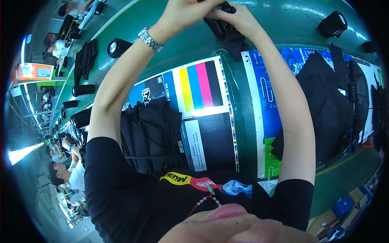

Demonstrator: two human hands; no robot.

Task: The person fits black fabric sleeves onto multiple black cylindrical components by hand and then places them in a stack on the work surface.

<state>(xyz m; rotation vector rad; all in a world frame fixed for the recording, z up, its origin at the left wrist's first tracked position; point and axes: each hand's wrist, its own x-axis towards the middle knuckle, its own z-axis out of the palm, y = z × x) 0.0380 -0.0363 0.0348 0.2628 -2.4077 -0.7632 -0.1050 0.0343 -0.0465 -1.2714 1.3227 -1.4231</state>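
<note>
At the top edge, over the green work surface, both my hands close on a black cloth bag (234, 45) that hangs down from them. My left hand (192, 12), below a metal watch, is partly cut off by the frame; its fingers meet the bag's upper end. From the other side, my right hand (239, 20) grips the same end with its fingers bent. Whether something is inside the bag I cannot tell. Nearest my left forearm is a black cylindrical speaker (117, 48) lying on the surface.
A stack of black cloth bags (152, 137) lies on a printed sheet (214, 131) before me. More black fabric (324, 107) covers a blue printed sheet (265, 91) at right. Another speaker (333, 24) lies far right. Cartons (324, 222) stand lower right; co-workers sit along the left.
</note>
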